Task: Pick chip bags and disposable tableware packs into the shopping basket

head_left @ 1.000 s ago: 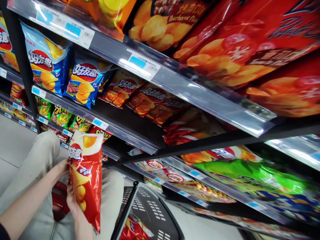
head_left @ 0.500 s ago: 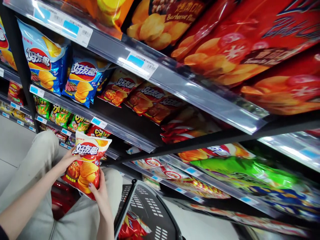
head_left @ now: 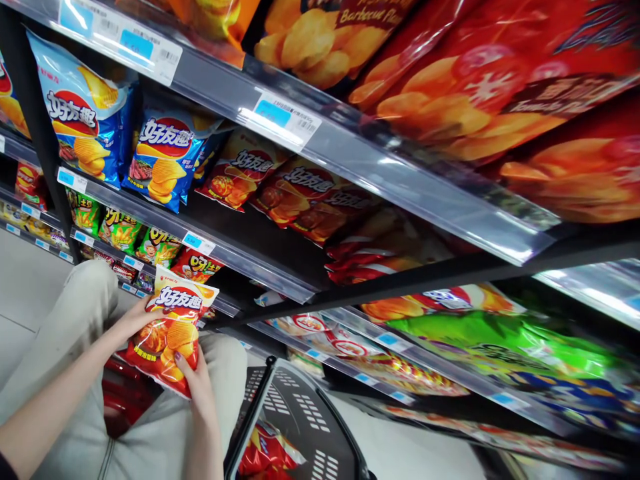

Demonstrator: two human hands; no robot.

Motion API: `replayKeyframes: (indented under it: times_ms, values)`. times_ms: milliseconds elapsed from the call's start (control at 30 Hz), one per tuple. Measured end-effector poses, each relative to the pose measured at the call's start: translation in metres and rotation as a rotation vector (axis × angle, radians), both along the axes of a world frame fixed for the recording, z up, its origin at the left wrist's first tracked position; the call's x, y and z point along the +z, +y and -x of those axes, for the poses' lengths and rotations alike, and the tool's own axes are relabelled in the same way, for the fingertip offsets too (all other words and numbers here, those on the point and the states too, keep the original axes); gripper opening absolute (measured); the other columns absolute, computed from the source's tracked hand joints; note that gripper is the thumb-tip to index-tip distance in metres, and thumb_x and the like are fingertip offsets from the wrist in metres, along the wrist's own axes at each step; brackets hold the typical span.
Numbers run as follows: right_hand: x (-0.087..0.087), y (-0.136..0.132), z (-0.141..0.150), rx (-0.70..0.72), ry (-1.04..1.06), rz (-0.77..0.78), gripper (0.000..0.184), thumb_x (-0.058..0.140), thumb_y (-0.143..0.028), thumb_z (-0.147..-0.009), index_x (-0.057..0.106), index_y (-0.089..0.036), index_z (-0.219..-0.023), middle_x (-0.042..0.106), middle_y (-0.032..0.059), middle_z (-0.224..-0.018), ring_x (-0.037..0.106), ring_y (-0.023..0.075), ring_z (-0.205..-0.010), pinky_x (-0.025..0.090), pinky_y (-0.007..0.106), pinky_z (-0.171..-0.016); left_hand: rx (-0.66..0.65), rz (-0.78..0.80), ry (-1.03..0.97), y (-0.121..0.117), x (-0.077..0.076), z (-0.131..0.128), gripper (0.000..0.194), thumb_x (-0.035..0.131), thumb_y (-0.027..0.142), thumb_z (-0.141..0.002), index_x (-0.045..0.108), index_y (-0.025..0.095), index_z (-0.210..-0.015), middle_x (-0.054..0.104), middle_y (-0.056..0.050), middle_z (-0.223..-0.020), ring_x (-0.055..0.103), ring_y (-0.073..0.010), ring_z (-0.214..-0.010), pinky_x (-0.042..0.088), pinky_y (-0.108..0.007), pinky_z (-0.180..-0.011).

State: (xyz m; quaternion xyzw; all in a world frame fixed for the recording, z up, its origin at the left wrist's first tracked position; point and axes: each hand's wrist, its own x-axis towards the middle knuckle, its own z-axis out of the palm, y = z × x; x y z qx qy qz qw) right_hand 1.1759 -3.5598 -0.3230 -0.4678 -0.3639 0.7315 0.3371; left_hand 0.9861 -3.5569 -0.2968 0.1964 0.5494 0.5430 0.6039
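Between my two hands, over my knees, is a red and white bag of potato chips (head_left: 173, 333), its printed front facing up toward me. My left hand (head_left: 136, 316) grips the bag's upper left edge. On the lower right side, my right hand (head_left: 196, 373) holds it with the thumb on the front and the other fingers hidden behind. Just past the bag's top is the lower shelf with small red and green snack bags (head_left: 120, 230). Right of my knee stands a black shopping basket (head_left: 300, 407) with a red snack bag (head_left: 270, 448) inside.
Blue chip bags (head_left: 164, 160) and darker red chip bags (head_left: 245, 167) stand on the middle shelf. The upper shelf edge (head_left: 210, 87), with price labels, juts out overhead, under large red bags (head_left: 480, 87). Green bags (head_left: 500, 347) lie on a lower shelf at right.
The chip bag has tipped slightly in my hands, its top edge a little lower in view. Both hands keep their hold. The shelves have shifted slightly as my head moved.
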Motion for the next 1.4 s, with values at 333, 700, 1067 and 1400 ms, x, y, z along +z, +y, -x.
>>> replayKeyframes:
  times_ms: [333,700,1067,1400]
  values:
    - [0.022,0.004,-0.010,0.001,0.073,0.326,0.040,0.069,-0.044,-0.065,0.068,-0.014,-0.091,0.073,0.0096,-0.082,0.070,0.0305,-0.077,0.057,0.039,-0.061,-0.221,0.151,-0.172,-0.004,-0.017,0.003,0.044,0.072,0.039,-0.066,0.067,0.016,-0.104,0.077,-0.008,-0.087,0.070,-0.0286,-0.088,0.054,-0.038,-0.082]
    - [0.008,0.004,-0.014,-0.001,0.061,0.317,0.055,0.077,-0.044,-0.059,0.061,-0.023,-0.108,0.071,0.0048,-0.105,0.066,0.0306,-0.097,0.058,0.042,-0.076,-0.259,0.137,-0.148,-0.005,-0.019,0.005,0.050,0.070,0.040,-0.068,0.065,0.014,-0.109,0.077,-0.007,-0.088,0.070,-0.0274,-0.089,0.055,-0.037,-0.082]
    - [0.003,0.003,-0.019,0.107,-0.024,-0.179,0.100,0.079,-0.038,-0.061,0.022,-0.028,-0.142,0.040,0.0065,-0.144,0.044,0.0266,-0.128,0.042,0.040,-0.103,-0.180,-0.271,-0.222,-0.003,-0.008,-0.001,0.087,0.086,0.022,-0.046,0.049,0.017,-0.125,0.066,-0.011,-0.117,0.061,-0.0314,-0.108,0.047,-0.042,-0.094]
    - [0.004,0.002,-0.012,0.126,0.037,-0.220,0.091,0.083,-0.031,-0.055,0.035,-0.026,-0.131,0.054,0.0088,-0.131,0.055,0.0272,-0.117,0.048,0.041,-0.097,-0.190,-0.347,-0.098,-0.002,-0.020,0.002,0.092,0.090,0.028,-0.041,0.047,0.016,-0.122,0.068,-0.011,-0.111,0.063,-0.0307,-0.103,0.047,-0.042,-0.092]
